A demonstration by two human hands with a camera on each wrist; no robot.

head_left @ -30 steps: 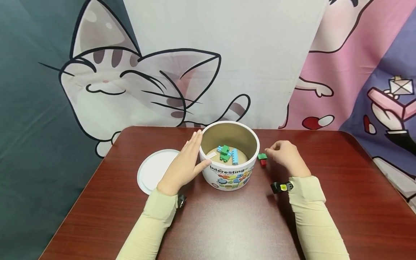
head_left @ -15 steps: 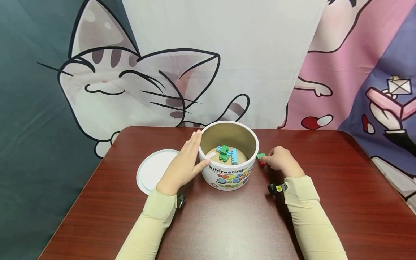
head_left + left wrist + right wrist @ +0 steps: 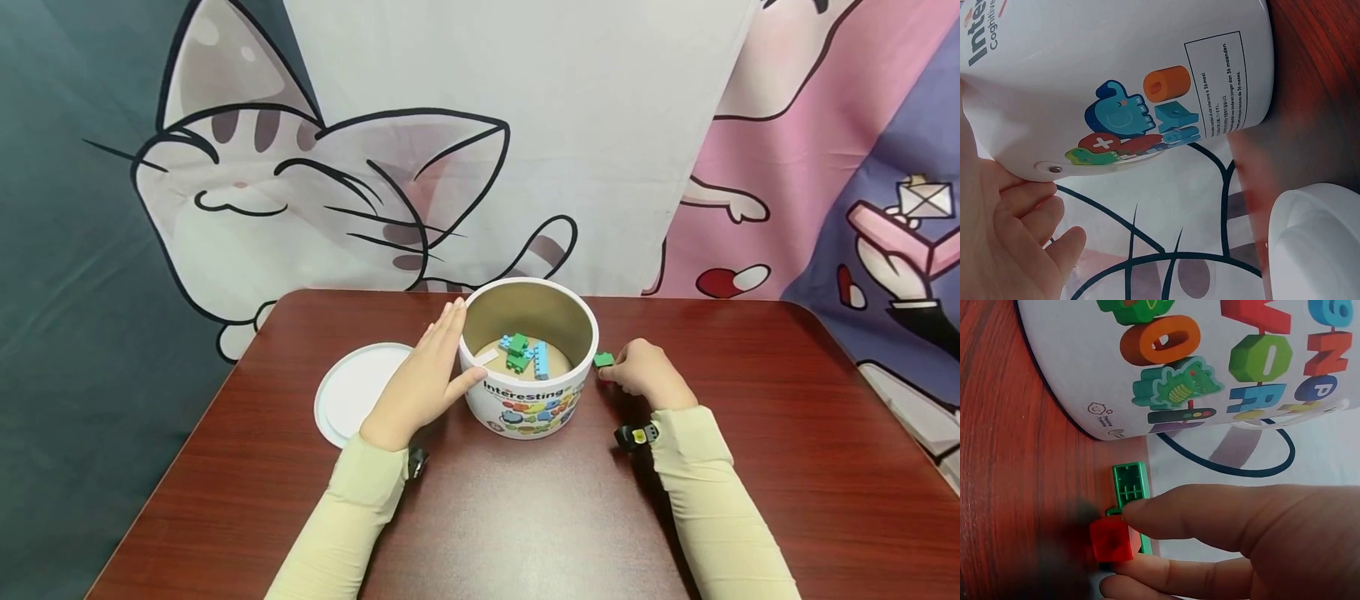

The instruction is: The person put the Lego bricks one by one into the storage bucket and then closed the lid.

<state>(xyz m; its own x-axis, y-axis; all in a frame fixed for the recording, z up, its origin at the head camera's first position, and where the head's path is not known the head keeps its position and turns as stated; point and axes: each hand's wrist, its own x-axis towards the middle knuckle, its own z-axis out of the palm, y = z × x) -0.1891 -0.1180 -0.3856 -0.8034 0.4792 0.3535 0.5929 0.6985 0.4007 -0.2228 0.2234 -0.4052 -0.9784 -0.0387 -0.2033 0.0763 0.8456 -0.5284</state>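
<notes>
My left hand [image 3: 423, 379] lies with straight fingers against the left side of a round white bucket [image 3: 487, 404], its fingertips at the rim in the left wrist view. Just right of the bucket, my right hand [image 3: 647, 371] pinches a small red toy brick [image 3: 1110, 539] between thumb and finger. Right beside the red brick is a green toy brick [image 3: 1130, 481], its hollow underside showing in the right wrist view. In the head view the fingers hide the red brick, while the green brick [image 3: 603, 359] shows beyond the fingertips.
Inside the bucket lie several green and light blue toy bricks [image 3: 541, 362] and a white piece [image 3: 486, 357]. The round white lid [image 3: 348, 400] lies left of the bucket on the brown table [image 3: 525, 517]. A printed cloth [image 3: 600, 125] hangs behind.
My right hand has come down and slightly left onto the red brick, which its fingers now cover in the head view. The left hand and bucket have stayed put.
</notes>
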